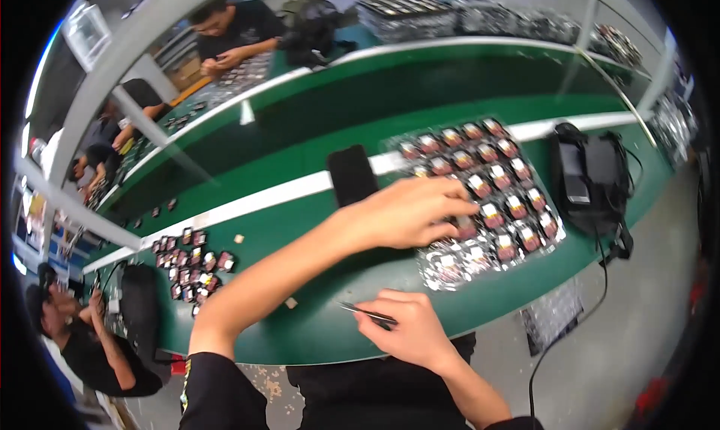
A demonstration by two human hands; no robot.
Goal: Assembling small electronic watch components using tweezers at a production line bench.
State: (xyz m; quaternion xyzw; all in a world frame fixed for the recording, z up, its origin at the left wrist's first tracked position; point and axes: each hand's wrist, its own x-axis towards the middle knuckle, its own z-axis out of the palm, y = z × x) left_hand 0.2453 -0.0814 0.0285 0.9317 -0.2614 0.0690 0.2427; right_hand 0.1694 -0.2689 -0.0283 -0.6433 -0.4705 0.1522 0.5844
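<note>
My left hand [420,211] reaches over a clear plastic tray [556,244] filled with rows of small black parts [516,206] with pale and reddish tops. Its fingers are bent and spread apart, with the tips down around one part in the tray; whether they touch it is unclear. Nearer to me, my right hand [411,329] is closed around a pair of dark tweezers [379,317], their thin tips pointing left above the green table [315,332]. A heap of similar small black parts [187,265] lies on the table to the left.
A black phone [352,176] lies behind my left forearm. To the tray's right sits a black bag [592,179] with a cable hanging off the table. A dark case [139,310] is at far left. Other people work across and beside the bench. Stacked trays [405,17] stand behind.
</note>
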